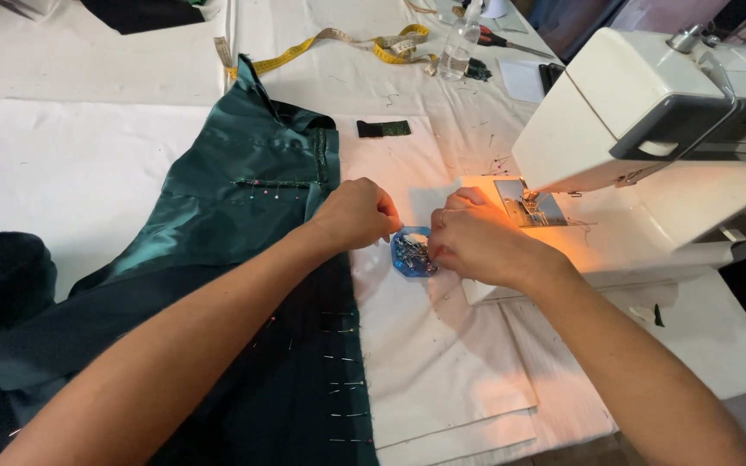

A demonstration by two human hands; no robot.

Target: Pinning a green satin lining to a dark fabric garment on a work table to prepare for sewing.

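Centrally, my hands met over the blue pin box [411, 255]; left hand [357, 212] pinched shut, right hand [477, 242] curled, grip unclear; its light, prickly pins seemingly wanted lifting by the heads.

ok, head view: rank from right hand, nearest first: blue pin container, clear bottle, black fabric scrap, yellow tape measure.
From the right hand:
1. Blue pin container, touching its fingertips, on its left side.
2. Black fabric scrap, up-left on the white table.
3. Clear bottle and yellow tape measure, at the far edge, too close to call.
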